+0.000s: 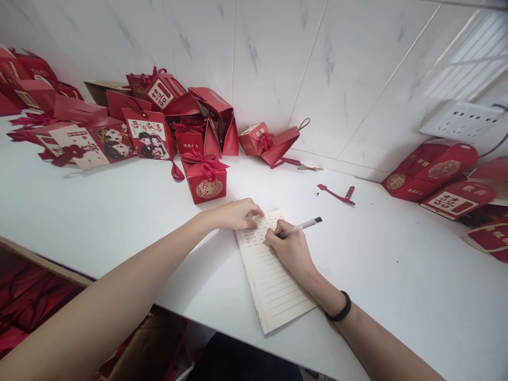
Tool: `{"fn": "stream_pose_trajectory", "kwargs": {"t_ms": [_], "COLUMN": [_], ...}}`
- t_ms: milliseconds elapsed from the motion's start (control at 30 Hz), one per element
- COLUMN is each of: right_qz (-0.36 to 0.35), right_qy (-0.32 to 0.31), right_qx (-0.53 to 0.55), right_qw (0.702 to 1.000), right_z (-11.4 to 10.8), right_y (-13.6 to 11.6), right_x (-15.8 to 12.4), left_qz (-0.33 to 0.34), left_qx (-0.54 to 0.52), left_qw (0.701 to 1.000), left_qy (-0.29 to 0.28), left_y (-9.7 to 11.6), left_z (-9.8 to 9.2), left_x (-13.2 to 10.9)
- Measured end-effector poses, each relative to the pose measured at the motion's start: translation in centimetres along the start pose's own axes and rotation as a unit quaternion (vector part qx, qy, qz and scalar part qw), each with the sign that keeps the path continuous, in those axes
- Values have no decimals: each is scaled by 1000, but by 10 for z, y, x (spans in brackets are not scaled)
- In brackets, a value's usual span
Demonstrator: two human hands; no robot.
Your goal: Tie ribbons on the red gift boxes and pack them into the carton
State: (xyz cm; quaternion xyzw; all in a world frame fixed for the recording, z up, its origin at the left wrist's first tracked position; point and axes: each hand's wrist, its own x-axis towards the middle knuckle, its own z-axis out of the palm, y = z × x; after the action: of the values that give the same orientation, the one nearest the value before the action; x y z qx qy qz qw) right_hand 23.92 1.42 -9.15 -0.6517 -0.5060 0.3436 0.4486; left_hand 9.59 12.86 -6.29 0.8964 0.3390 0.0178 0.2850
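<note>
A lined notepad (278,288) lies at a slant on the white table, its upper lines filled with handwriting and its lower lines blank. My right hand (292,250) grips a pen (301,226) with a dark cap end, the tip touching the page near the lowest written line. My left hand (239,214) rests over the pad's upper left corner, fingers loosely curled and apart, holding nothing. Just beyond it stands a small red gift box (206,180) with a ribbon bow and gold lettering.
Red gift boxes and bags (148,135) crowd the table's back left. More red boxes (431,169) stand at the right under a white power strip (464,121). Red paper strips (336,196) lie behind the pad. Below the front edge, a carton (32,301) holds red material.
</note>
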Motion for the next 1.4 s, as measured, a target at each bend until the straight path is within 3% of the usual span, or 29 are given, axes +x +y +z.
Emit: {"fn": "stream_pose_trajectory", "kwargs": {"t_ms": [867, 1100, 1167, 1267, 1400], "right_qz": [-19, 69, 64, 36, 41], "right_qy": [18, 51, 75, 113, 138], "right_qx": [-22, 169, 199, 209, 163], "right_qw": [999, 982, 975, 971, 976], "right_z": [3, -5, -14, -31, -46], "right_y": [4, -5, -5, 2, 16], "right_x": [2, 7, 9, 16, 26], "left_qz": [12, 17, 21, 37, 75], "left_qx": [-4, 11, 14, 0, 40], "left_qw": [1000, 1000, 999, 993, 939], "left_qy": [4, 22, 30, 115, 334], "left_y": [-3, -2, -1, 4, 3], "left_z": [1, 3, 1, -11, -41], "left_x": [-1, -3, -7, -18, -45]}}
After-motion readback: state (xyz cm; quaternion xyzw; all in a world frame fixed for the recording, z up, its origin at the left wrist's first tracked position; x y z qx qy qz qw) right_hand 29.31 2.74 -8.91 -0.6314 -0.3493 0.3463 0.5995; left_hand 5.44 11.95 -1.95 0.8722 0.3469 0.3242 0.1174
